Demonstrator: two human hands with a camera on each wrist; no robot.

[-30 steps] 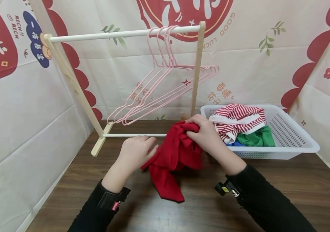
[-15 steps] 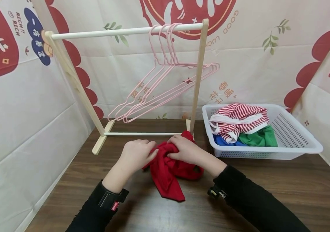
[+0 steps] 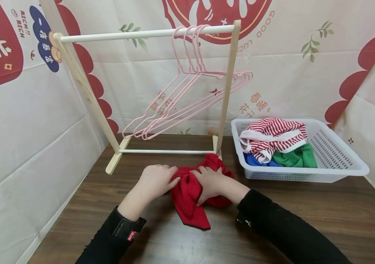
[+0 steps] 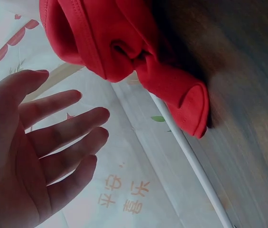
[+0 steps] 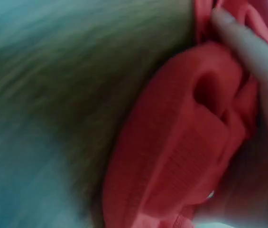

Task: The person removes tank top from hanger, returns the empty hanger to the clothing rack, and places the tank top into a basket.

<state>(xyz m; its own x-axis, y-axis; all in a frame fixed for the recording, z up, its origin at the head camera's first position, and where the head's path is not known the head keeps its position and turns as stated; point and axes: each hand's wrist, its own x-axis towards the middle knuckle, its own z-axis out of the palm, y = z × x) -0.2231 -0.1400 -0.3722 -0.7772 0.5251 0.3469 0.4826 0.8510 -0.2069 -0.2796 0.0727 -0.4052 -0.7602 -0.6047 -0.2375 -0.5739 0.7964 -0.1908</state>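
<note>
Both hands on crumpled red cotton garment (image 3: 194, 192): right hand (image 3: 211, 182) apparently clutches it; left hand (image 4: 27, 147), fingers spread, holds nothing. Spread flat on dark wooden desk (image 3: 306, 212), find the neckline.

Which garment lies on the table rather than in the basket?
The plain red garment, under both hands; the striped, green and blue ones lie in the basket.

Head view bright, even, sharp; wrist views dim, right heavily blurred.
</note>
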